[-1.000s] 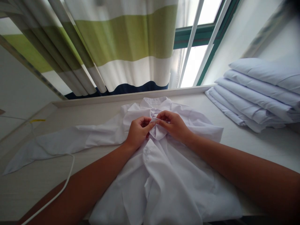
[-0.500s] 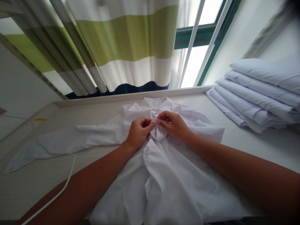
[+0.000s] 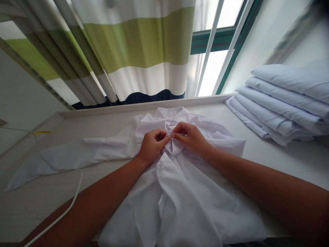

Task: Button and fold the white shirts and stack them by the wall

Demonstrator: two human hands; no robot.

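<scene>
A white shirt (image 3: 185, 192) lies on the pale table, collar toward the window and one sleeve stretched out to the left. My left hand (image 3: 154, 144) pinches the front edge of the shirt just below the collar. Close against its fingertips, my right hand (image 3: 189, 138) pinches the same gathered cloth between thumb and fingers. The fabric bunches up around both hands. Below them the front panels hang apart, and a button shows faintly on one edge. Whatever small part lies between the fingertips is hidden.
Several folded white garments (image 3: 285, 103) are stacked at the right. A white cable (image 3: 77, 192) crosses the left sleeve and my left forearm. The table (image 3: 102, 128) has a raised back rim below a striped curtain (image 3: 138, 41) and a barred window.
Both hands keep their pinch on the cloth, with only a very slight shift of the fingertips.
</scene>
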